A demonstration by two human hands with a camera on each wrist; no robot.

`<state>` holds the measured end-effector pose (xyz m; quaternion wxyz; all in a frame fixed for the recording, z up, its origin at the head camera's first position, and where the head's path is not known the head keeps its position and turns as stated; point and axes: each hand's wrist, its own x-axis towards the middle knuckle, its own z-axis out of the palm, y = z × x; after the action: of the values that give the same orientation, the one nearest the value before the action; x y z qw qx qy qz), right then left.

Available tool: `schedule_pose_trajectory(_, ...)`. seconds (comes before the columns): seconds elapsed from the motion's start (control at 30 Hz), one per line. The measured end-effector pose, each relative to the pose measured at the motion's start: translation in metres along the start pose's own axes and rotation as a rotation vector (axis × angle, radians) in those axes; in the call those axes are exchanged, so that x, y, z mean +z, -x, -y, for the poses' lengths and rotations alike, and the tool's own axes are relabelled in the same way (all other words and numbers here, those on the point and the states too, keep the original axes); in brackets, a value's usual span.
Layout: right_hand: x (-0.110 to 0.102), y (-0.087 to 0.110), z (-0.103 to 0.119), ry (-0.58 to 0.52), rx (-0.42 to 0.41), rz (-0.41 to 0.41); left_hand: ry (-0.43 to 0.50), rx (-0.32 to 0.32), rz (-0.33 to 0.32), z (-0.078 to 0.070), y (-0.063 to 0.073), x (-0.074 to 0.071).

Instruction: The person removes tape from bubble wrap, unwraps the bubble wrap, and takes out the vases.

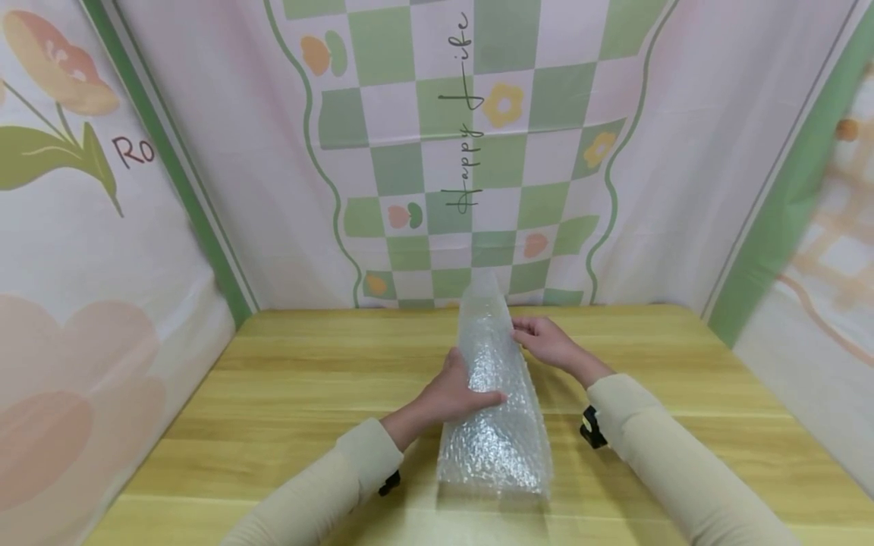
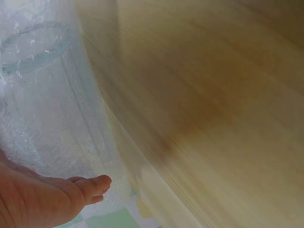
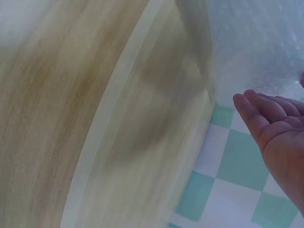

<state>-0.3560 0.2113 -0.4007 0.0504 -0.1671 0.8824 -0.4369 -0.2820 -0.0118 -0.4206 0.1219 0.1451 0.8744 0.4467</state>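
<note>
A tall bundle of clear bubble wrap stands in front of me, narrowing toward its top. Through the wrap, a round, clear glass-like rim shows in the left wrist view; the rest of that item is blurred by the bubbles. My left hand grips the bundle's left side at mid-height, thumb across the front and fingers around the side. Higher up, my right hand holds the wrap's right edge between thumb and fingers. In the right wrist view its fingers lie against the sheet's edge.
Beneath the bundle is a wood-grain table. A cloth backdrop with green checks rises behind the table's far edge, with printed cloths at the sides. Dark wrist devices hang under both sleeves.
</note>
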Motion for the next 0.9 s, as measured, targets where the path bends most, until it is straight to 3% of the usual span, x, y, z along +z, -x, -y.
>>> schedule_pose_trajectory(0.17, 0.0015, 0.0007, 0.001, 0.017, 0.021, -0.005, -0.004, 0.006, -0.004, 0.0006, -0.0008, 0.0002)
schedule_pose_trajectory(0.53, 0.003, -0.0008, 0.0002, 0.087, -0.046, -0.027, -0.004, 0.011, -0.008, 0.001, -0.0007, 0.0)
schedule_pose_trajectory(0.9, 0.0045, -0.0012, 0.0031, 0.12, -0.032, -0.042, 0.002, 0.01, -0.006, 0.0016, -0.0011, 0.0002)
